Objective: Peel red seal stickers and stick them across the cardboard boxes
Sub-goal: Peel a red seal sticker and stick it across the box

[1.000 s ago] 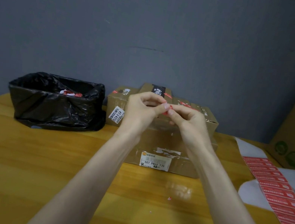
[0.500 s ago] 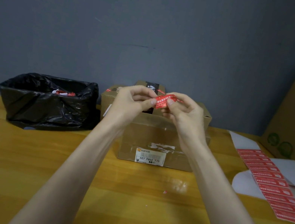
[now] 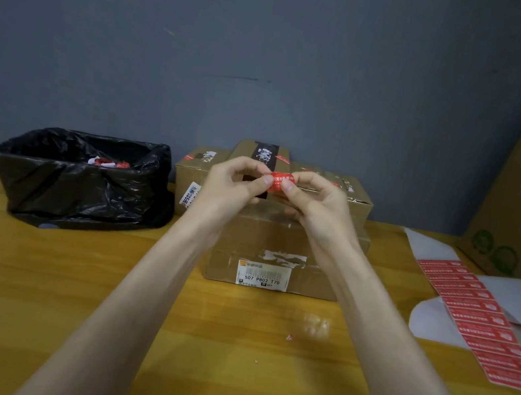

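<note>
- A person's left hand (image 3: 234, 182) and right hand (image 3: 317, 204) hold one red seal sticker (image 3: 280, 183) in the air above the labelled box (image 3: 313, 286), at the level of the smaller boxes (image 3: 198, 169) stacked behind it.
- Each hand pinches one end of the sticker between thumb and forefinger. The other fingers curl in behind, and their tips cannot be made out.
- The sticker bows slightly between the two pinches and does not touch any cardboard. It appears to be off its backing and not yet placed.
- To do this step well, the hands should probably draw the sticker flat and taut, so the gummed side cannot fold onto itself.
- It should then come down square across the flap seam of the labelled box, middle first, with thumbs smoothing outward to both ends.
- A light pinch at the very corners would leave the most adhesive free to grip the cardboard.
- The strip of unused stickers (image 3: 481, 316) lies on the table (image 3: 29, 278) to the right of the labelled box. A black bin bag (image 3: 81, 179) sits to its left.
</note>
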Demonstrator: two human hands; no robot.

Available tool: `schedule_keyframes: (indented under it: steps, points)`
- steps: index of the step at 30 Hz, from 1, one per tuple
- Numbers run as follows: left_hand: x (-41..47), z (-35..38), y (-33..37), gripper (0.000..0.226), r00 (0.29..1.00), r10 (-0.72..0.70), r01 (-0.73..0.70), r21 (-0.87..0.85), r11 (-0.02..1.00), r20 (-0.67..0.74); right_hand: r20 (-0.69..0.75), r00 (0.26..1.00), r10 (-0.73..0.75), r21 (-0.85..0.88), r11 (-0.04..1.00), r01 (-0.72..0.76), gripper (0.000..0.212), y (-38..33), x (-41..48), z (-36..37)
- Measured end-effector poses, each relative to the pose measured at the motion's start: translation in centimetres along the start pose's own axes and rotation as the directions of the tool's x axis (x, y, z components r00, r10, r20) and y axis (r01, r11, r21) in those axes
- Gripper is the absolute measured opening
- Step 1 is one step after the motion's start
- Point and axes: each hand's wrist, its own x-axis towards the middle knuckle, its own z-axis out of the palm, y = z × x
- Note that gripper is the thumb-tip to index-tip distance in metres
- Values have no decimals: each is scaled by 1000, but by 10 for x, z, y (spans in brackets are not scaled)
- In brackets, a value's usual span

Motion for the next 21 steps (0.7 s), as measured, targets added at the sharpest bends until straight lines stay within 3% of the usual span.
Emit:
schedule_keyframes:
  steps: [5,13,15,19,21]
  points:
    - [-2,2,4,10,999,48,-48,-13,999,21,-41,999,35,35,999,-34,18,-1,0,-1]
    - [-3,0,8,14,992,126,-123,97,988,-23,-153,983,-99,-79,993,88,6,-3,-5,11]
    - [-3,-1,7,12,989,139,-133,106,985,-53,-180,980,-90,-71,994,79,12,-4,-5,16]
    - [-3,-14,9,15,988,105,-105,6,995,-110,-185,981,54,4,999,-54,46,-13,-1,28]
    - [-2,-26,12,20,987,88,-94,-41,995,-132,-157,983,94,-20,995,-98,44,-16,2,36]
